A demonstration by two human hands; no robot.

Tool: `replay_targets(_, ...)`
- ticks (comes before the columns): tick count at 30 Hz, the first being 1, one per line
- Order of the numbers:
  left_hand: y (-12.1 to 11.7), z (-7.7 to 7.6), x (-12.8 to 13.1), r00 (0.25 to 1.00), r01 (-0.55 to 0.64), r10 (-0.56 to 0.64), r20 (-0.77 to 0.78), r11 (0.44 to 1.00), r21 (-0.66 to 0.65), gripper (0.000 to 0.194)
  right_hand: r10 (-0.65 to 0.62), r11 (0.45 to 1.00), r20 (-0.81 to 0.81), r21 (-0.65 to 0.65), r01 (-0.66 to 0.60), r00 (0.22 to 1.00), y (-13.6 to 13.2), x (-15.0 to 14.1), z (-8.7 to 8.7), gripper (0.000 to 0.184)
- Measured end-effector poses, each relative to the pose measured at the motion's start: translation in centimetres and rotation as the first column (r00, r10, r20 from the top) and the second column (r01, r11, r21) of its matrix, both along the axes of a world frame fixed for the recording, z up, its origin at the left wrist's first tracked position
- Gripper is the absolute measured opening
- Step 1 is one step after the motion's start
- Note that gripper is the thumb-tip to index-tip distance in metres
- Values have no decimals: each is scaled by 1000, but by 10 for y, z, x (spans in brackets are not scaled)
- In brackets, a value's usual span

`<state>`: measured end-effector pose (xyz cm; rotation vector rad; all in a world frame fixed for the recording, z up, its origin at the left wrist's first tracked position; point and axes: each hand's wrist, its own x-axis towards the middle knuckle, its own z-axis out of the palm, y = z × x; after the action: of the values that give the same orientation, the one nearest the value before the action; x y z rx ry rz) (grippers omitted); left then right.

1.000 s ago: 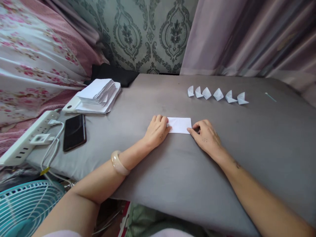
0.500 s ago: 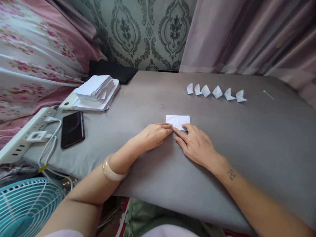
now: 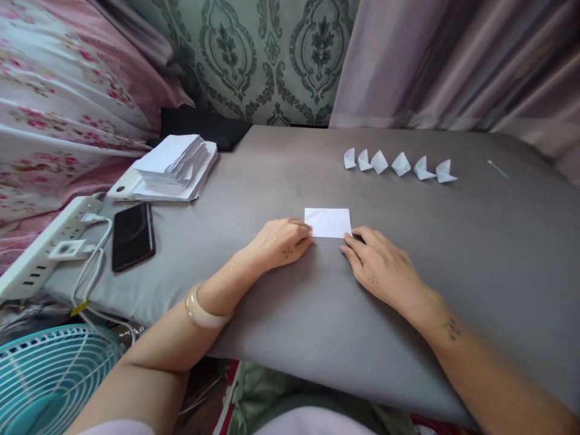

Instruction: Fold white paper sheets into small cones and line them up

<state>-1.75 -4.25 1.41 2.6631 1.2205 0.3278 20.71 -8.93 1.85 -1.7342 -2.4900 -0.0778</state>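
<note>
A small folded sheet of white paper [image 3: 328, 223] lies flat on the grey cloth, its long side running left to right, with faint creases on top. My left hand [image 3: 284, 243] is closed at its lower left corner, thumb and fingers together on the edge. By the opposite corner is my right hand [image 3: 383, 266], its index fingertip touching the paper's lower right corner. The thumb of that hand stands apart below, and its other fingers are stretched out. Behind the paper, to the right, several folded white paper shapes [image 3: 401, 164] stand in a row.
At the left are a stack of white paper [image 3: 170, 160], a black phone [image 3: 133, 237] and a white power strip [image 3: 49, 241] with cables. A thin stick [image 3: 498, 169] lies far right. A teal fan [image 3: 54, 380] stands below the table's left edge.
My right hand has slid right along the paper's near edge, from beside my left hand to the right corner. My left hand stays at the left corner.
</note>
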Motion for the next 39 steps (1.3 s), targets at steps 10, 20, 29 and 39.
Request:
replay_targets(10,22,-13,11,993,121,-120,-16,975,189,36,-159,977,-237,103,187,959,14,6,-16,22)
replay_targets(20,7,-3,24,320,40,518,793,829,-558,32,-460,884,-888,-459,-92,4,26,-3,-10,43)
replay_targets(29,3,-11,24,633,-33,470,615,810,-585,21,-561,822,-820,-535,-196,-112,25,-3,-18,23)
replay_targets(39,13,-12,11,974,206,-227,12,905,371,26,-520,816,-814,-563,-131,261,31,-1,-13,33)
